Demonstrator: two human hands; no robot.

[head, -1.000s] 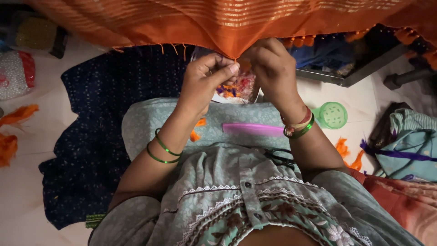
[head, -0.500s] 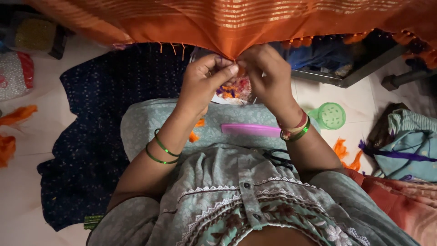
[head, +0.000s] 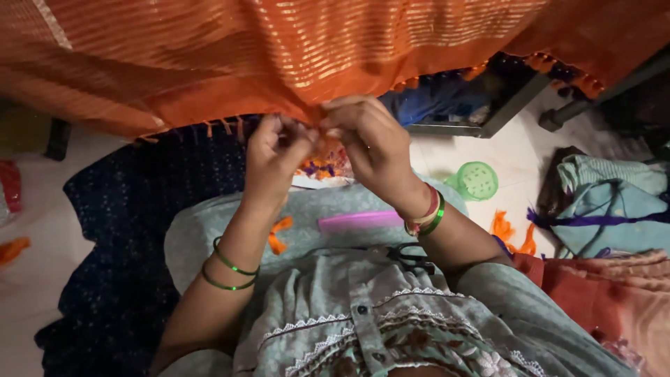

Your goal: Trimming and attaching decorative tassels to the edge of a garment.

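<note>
An orange striped cloth [head: 293, 56] with a fringed lower edge hangs across the top of the head view. My left hand [head: 273, 155] and my right hand [head: 370, 143] are raised side by side at that edge, fingers pinched on the fringe threads where the cloth bunches between them. A clear bag of coloured bits [head: 322, 166] lies just below the hands, partly hidden. On my lap a pink comb [head: 359, 221] and black scissors [head: 412, 258] rest on pale green fabric [head: 209, 230]. Green bangles circle both wrists.
A dark blue dotted cloth [head: 139, 230] covers the floor at left. A green round lid [head: 477, 180] and orange thread scraps [head: 513, 234] lie on the white floor at right, near folded teal fabric [head: 614, 202] and a reddish cloth [head: 614, 300].
Both hands stay pinched on the cloth's fringe. They have shifted slightly along the edge, and the view has drifted a little.
</note>
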